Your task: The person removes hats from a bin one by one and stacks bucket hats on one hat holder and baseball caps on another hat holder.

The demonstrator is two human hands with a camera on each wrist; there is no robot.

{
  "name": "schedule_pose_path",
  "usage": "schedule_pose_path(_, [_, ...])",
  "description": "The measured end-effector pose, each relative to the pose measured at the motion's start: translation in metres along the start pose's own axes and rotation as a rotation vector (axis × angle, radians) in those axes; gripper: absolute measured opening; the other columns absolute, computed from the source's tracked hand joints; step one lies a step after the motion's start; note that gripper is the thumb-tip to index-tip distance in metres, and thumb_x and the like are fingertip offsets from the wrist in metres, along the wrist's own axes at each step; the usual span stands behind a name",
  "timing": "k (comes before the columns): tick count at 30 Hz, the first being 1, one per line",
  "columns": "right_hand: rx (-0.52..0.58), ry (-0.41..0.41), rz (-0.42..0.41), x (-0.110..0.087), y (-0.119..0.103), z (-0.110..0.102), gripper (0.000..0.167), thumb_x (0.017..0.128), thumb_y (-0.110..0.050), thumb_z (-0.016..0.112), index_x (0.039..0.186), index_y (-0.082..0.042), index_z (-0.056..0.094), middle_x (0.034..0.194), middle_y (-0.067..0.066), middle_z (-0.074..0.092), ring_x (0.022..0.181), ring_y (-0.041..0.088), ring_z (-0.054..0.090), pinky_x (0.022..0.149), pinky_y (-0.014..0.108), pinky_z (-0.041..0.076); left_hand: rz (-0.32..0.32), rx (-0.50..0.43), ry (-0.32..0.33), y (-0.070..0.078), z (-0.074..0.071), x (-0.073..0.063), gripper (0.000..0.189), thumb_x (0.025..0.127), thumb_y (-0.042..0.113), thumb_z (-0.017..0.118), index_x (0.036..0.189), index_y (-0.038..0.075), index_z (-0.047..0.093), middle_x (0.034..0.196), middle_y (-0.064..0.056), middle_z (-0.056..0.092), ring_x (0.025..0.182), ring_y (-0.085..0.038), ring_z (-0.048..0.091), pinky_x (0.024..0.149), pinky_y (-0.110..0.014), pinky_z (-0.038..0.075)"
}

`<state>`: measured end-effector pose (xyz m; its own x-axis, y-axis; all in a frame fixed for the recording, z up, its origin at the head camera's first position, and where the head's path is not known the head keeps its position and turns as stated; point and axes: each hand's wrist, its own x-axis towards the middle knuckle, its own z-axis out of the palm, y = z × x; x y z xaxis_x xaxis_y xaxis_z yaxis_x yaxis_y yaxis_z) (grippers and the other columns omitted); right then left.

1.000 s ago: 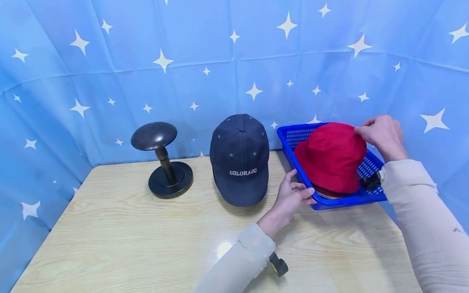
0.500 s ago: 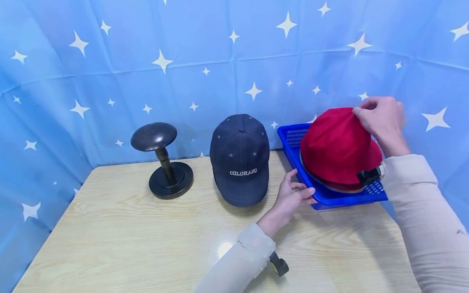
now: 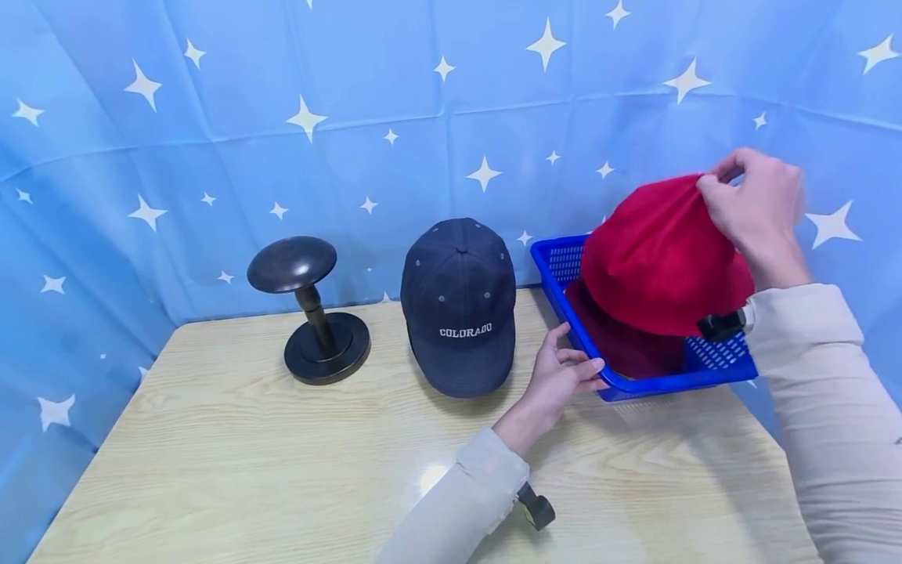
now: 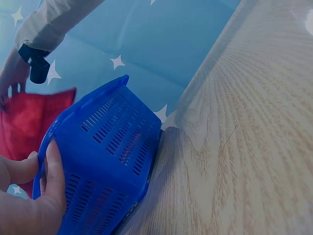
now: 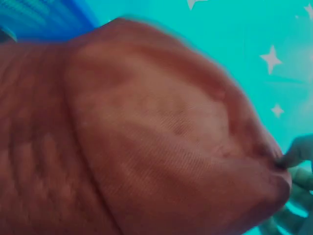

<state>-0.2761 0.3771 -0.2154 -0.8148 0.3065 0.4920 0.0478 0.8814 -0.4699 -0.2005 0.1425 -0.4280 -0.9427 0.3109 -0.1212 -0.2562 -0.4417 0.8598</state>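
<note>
My right hand pinches the crown of a red bucket hat, which hangs tilted over the blue plastic basket. In the right wrist view the bucket hat fills most of the picture, its cloth pulled to a point at the fingers. A dark maroon hat shows beneath it inside the basket. My left hand grips the basket's near left corner; in the left wrist view, thumb and fingers of the left hand pinch its rim.
A navy cap lettered COLORADO stands left of the basket. Farther left is a dark hat stand with a domed top and round base. A blue star-patterned curtain hangs behind the wooden table.
My right hand has lifted the red bucket hat up and slightly right, uncovering the maroon hat below. The left hand stays at the basket's corner.
</note>
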Motion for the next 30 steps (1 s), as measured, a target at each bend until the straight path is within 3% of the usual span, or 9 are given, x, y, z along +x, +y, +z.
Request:
schedule_pose_path(5, [-0.034, 0.035, -0.071, 0.000, -0.016, -0.016, 0.026, 0.092, -0.031, 0.050, 0.097, -0.014, 0.070, 0.062, -0.035, 0.036, 0.095, 0.036, 0.051, 0.066, 0.039, 0.031, 0.006, -0.007, 0.002, -0.001, 0.001, 0.000, 0.072, 0.090, -0.010, 0.071, 0.150, 0.020, 0.045, 0.092, -0.004, 0.055, 0.069, -0.016, 0.068, 0.074, -0.034, 0.066])
schedule_pose_path(8, [-0.017, 0.082, -0.076, -0.002, -0.024, -0.019, 0.018, 0.091, -0.029, 0.050, 0.086, -0.026, 0.067, 0.061, -0.041, 0.034, 0.084, 0.020, 0.048, 0.065, 0.038, 0.031, 0.005, -0.012, -0.004, 0.000, 0.001, 0.000, 0.072, 0.090, -0.010, 0.072, 0.150, 0.020, 0.044, 0.092, -0.004, 0.055, 0.069, -0.016, 0.068, 0.074, -0.034, 0.065])
schedule_pose_path(11, [0.025, 0.087, -0.046, -0.007, -0.030, -0.024, 0.021, 0.091, -0.031, 0.050, 0.076, -0.045, 0.054, 0.062, -0.044, 0.036, 0.078, -0.001, 0.040, 0.066, 0.034, 0.030, -0.006, -0.024, -0.009, 0.000, 0.001, 0.000, 0.073, 0.090, -0.011, 0.072, 0.150, 0.020, 0.044, 0.092, -0.004, 0.055, 0.069, -0.017, 0.068, 0.075, -0.035, 0.066])
schedule_pose_path(15, [0.138, 0.119, -0.047, -0.013, -0.036, -0.030, 0.026, 0.090, -0.033, 0.052, 0.072, -0.051, 0.049, 0.062, -0.044, 0.042, 0.065, -0.018, 0.039, 0.064, 0.023, 0.031, -0.035, -0.050, -0.031, 0.003, -0.001, 0.001, 0.074, 0.090, -0.010, 0.071, 0.152, 0.019, 0.042, 0.095, -0.004, 0.054, 0.072, -0.017, 0.067, 0.079, -0.038, 0.065])
schedule_pose_path(22, [0.274, 0.085, -0.080, -0.029, -0.038, -0.027, 0.021, 0.093, -0.030, 0.060, 0.077, -0.044, 0.059, 0.063, -0.038, 0.052, 0.055, -0.015, 0.048, 0.059, 0.010, 0.037, -0.071, -0.113, -0.043, 0.011, -0.008, 0.005, 0.052, 0.098, 0.019, 0.070, 0.144, 0.011, 0.047, 0.102, -0.006, 0.061, 0.078, -0.018, 0.062, 0.087, -0.042, 0.064])
schedule_pose_path(30, [0.566, 0.064, 0.003, -0.055, -0.038, -0.015, 0.016, 0.098, -0.016, 0.059, 0.089, -0.028, 0.061, 0.074, -0.023, 0.061, 0.058, -0.011, 0.059, 0.059, 0.005, 0.047, -0.087, -0.117, -0.043, 0.012, -0.011, 0.005, 0.038, 0.100, 0.017, 0.065, 0.135, 0.007, 0.052, 0.098, -0.008, 0.058, 0.079, -0.020, 0.062, 0.093, -0.048, 0.062])
